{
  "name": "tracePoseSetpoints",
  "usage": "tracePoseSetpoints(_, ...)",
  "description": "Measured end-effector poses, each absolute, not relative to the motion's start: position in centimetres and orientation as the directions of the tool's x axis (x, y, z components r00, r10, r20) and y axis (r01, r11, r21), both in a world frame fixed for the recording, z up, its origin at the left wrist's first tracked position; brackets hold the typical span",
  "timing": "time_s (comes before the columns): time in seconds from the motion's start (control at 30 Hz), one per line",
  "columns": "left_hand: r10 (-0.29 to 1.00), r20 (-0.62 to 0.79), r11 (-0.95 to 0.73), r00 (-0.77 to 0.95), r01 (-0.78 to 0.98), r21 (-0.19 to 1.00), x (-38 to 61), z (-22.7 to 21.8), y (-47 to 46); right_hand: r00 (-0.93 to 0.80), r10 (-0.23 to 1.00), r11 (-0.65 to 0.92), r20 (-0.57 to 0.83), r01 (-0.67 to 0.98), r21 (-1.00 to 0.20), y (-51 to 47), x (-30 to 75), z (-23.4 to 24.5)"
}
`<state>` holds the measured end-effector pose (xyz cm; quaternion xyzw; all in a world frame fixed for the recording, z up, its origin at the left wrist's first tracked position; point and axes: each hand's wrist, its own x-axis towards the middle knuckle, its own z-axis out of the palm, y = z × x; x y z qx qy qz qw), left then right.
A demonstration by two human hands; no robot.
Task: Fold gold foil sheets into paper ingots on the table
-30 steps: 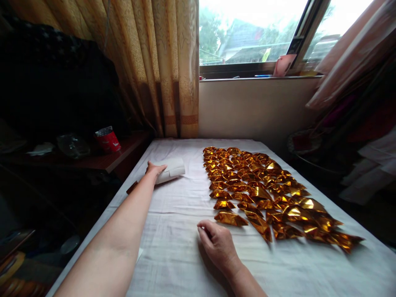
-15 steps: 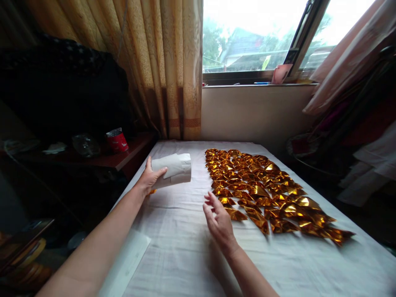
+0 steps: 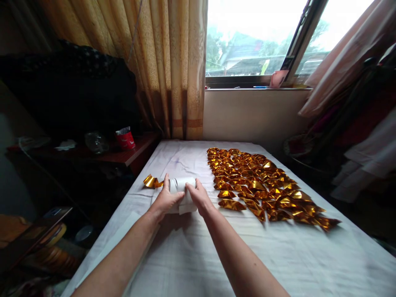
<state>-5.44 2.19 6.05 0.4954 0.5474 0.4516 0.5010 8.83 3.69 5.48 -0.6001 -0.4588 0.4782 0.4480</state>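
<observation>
Both of my hands hold a white paper roll (image 3: 187,204) low over the bed-like surface covered with a white sheet (image 3: 198,255). My left hand (image 3: 163,203) is closed on its left end, thumb on top. On the right end, my right hand (image 3: 201,198) grips with thumb and fingers. Just left of my left hand lies a curled gold foil piece (image 3: 151,181). Rows of folded, shiny gold pieces (image 3: 253,183) cover the sheet to the right of my right hand. Under my left forearm a pale flat sheet (image 3: 105,251) is partly hidden.
At the left, a dark red table (image 3: 123,156) holds a red cup (image 3: 126,139) and a clear plastic item (image 3: 96,142). A patterned curtain (image 3: 173,74) hangs behind, beside a window (image 3: 247,45). Clothes (image 3: 355,156) hang at the far right.
The roll has come down and nearer to me in my left hand. My right hand has moved left and taken hold of its right end. The gold piece at left is now more exposed.
</observation>
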Motion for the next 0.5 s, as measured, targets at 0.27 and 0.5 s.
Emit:
tracePoseSetpoints(0.27,0.995,-0.021,0.028,-0.102,0.068,0.997,-5.7,8.2,1.2,0.037,0.997,-0.070,-0.067,0.097,-0.993,2.5,9.4,6.4)
tracePoseSetpoints(0.5,0.982,-0.153,0.153,-0.111,-0.008,0.988,-6.4,4.7,0.1,-0.035,0.997,-0.055,-0.068,0.290,-0.955,0.7,9.5,2.4)
